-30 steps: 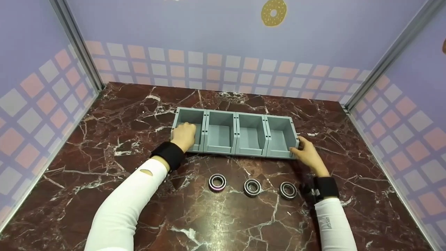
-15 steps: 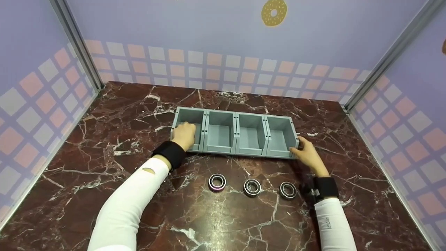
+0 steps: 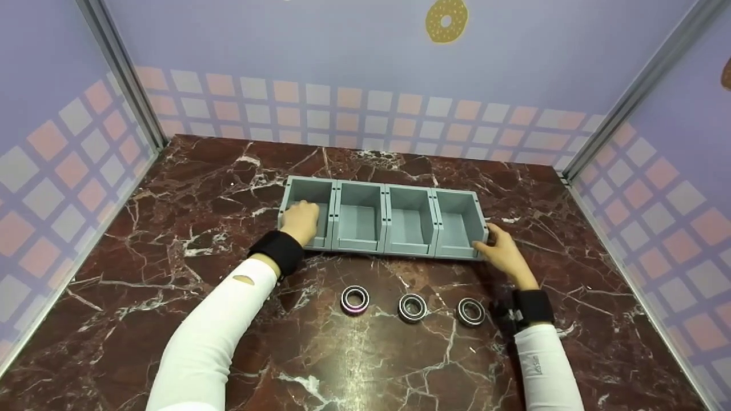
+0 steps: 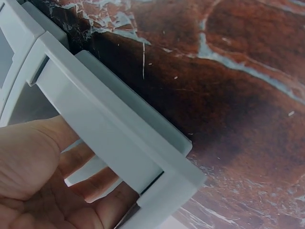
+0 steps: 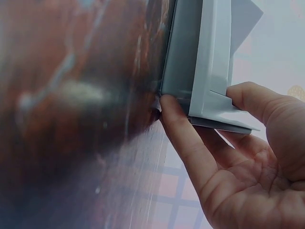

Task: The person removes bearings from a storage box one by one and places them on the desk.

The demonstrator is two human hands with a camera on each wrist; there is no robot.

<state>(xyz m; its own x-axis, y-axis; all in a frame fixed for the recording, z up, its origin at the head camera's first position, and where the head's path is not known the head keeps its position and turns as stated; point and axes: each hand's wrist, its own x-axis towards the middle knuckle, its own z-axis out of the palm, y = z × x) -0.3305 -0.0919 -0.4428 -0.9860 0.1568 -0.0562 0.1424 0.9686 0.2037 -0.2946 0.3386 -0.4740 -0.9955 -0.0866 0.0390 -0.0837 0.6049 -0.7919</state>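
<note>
A row of joined grey storage bins [image 3: 357,222] stands on the dark red marbled table. My left hand [image 3: 301,221] grips the leftmost bin, its fingers reaching in behind the front lip [image 4: 102,126] in the left wrist view. Part of that grip is hidden by the bin. At the other end, my right hand [image 3: 505,254] pinches the outer side wall of the rightmost bin [image 3: 457,228]. The right wrist view shows the thumb [image 5: 252,98] on the inner side of that wall and the other fingers outside and below.
Three ring-shaped bearings lie in front of the bins: a left one [image 3: 355,300] with a purplish lower edge, a middle one [image 3: 412,308] and a right one [image 3: 471,311]. Patterned panels [image 3: 365,114] enclose the table [image 3: 228,331] at the back and both sides.
Both hands keep their hold at the two ends of the bins. The bins and bearings stay in place; only the head view shifts very slightly.
</note>
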